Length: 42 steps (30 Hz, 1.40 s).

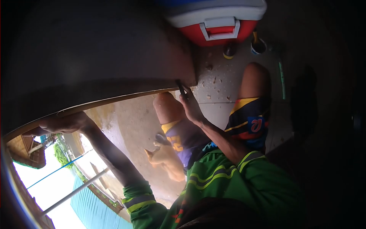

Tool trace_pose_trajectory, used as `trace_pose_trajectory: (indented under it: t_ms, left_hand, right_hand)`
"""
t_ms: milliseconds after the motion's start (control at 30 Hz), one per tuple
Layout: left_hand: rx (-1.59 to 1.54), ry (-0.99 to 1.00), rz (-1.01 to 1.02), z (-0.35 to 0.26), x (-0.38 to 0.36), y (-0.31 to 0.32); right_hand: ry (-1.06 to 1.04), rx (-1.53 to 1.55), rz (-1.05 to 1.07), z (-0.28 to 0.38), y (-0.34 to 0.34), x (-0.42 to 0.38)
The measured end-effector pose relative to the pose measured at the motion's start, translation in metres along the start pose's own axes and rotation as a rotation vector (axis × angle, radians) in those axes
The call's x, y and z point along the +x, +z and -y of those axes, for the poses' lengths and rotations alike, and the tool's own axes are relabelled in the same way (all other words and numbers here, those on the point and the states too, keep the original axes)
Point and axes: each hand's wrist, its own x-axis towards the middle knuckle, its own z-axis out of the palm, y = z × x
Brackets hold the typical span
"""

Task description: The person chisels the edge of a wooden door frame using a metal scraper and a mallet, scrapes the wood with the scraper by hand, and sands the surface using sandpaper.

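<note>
Floor [209, 112] littered | L fingers [51, 125] under dk panel [99, 53], grip unclear | R fingers [187, 91] pinching strip [180, 86]

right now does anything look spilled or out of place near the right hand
Yes: small pale bits lie scattered on the grey floor between the right hand and the red cooler. They look like stray debris; what they are, I can't tell.

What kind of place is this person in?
It looks like a sheltered open-air work spot, maybe a porch, though I can't be sure. Pale scraps lie on the bare floor, a red, white and blue cooler stands nearby, and green plants show in the bright daylight outside.
</note>
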Motion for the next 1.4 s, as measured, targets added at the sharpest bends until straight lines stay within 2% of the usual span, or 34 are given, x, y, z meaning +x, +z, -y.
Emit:
trace_pose_trajectory:
  t_ms: [133, 233, 333, 433, 633, 767, 867, 967, 1067, 1133, 1167, 1200, 1233, 1300, 1367, 1400]
  left_hand:
    - [-0.093, 0.033, -0.126, 0.011, -0.008, 0.008]
    - [-0.022, 0.020, -0.028, 0.014, -0.008, 0.000]
    - [0.046, 0.002, 0.077, 0.008, -0.011, -0.010]
    - [0.098, 0.044, 0.038, 0.008, -0.010, -0.002]
    - [0.115, 0.048, 0.035, 0.005, -0.012, -0.002]
    - [0.114, 0.118, 0.013, 0.014, -0.014, 0.000]
    - [0.118, 0.028, 0.041, 0.015, -0.025, -0.003]
    - [0.097, 0.065, 0.082, 0.012, -0.012, -0.007]
    - [0.156, 0.068, 0.012, 0.012, -0.010, -0.002]
    - [0.151, -0.137, 0.026, 0.002, -0.005, -0.004]
    - [0.097, -0.323, 0.107, -0.022, 0.003, -0.020]
    - [0.035, -0.509, 0.181, -0.049, 0.010, -0.033]
    - [-0.159, -0.454, 0.185, -0.075, 0.006, -0.043]
    - [-0.583, -0.319, 0.486, -0.132, 0.013, -0.062]
    - [-0.653, -0.069, 0.854, -0.200, -0.015, -0.055]
    - [-0.700, 0.052, 1.030, -0.233, -0.029, -0.052]
  right_hand:
    - [-0.005, -0.085, -0.026, -0.013, -0.004, -0.006]
    - [-0.011, -0.054, -0.039, -0.041, -0.016, 0.006]
    - [0.017, -0.042, -0.013, -0.029, -0.015, 0.002]
    - [0.036, -0.089, -0.058, -0.043, -0.018, 0.004]
    - [-0.074, -0.125, -0.034, -0.045, -0.020, 0.003]
    - [-0.034, -0.109, 0.009, -0.043, -0.019, 0.003]
    - [0.043, -0.049, 0.049, -0.040, -0.021, 0.007]
    - [-0.043, -0.061, 0.033, -0.032, -0.017, 0.005]
    - [-0.095, -0.114, -0.002, -0.033, -0.012, -0.005]
    - [-0.101, -0.222, -0.035, -0.068, -0.035, 0.013]
    - [-0.128, -0.317, -0.081, -0.099, -0.049, 0.015]
    - [0.022, -0.241, -0.119, -0.096, -0.057, 0.007]
    - [0.000, -0.250, -0.179, -0.090, -0.059, 0.008]
    - [0.042, -0.278, -0.302, -0.080, -0.062, -0.002]
    - [0.104, -0.317, -0.405, -0.067, -0.069, 0.004]
    - [0.054, -0.332, -0.521, -0.082, -0.077, 0.005]
